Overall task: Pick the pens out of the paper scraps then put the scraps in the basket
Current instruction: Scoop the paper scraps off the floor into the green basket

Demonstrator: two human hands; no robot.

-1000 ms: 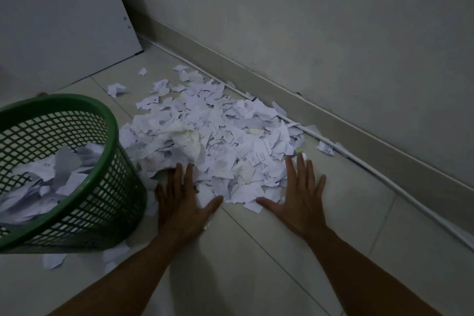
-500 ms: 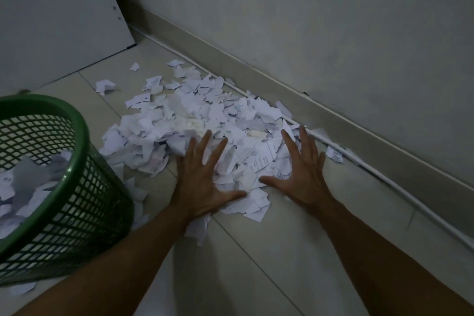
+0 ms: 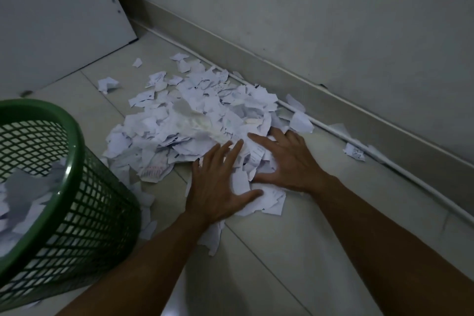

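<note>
Heap of torn white paper scraps [image 3: 195, 123] sits mid-frame on pale tiled floor [image 3: 295, 251], w/ strays toward the wall. Light, floppy, slippery stuff; prob best squeezed from both sides, scooped from under. Left hand [image 3: 218, 187] & right hand [image 3: 287, 161] lie flat, fingers spread, pressing heap's near edge, gripping nothing. Green plastic mesh basket [image 3: 77, 200], lower left, part-filled. No pens visible.

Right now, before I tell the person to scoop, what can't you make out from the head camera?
- Pens: none visible; the paper scraps could bury any.
- Under the left hand and right hand: both lie flat on the scraps, covering what is beneath.
- Green basket: cut off by the left edge, so its fill is unclear.
- Writing on the scraps: too small and dim.
</note>
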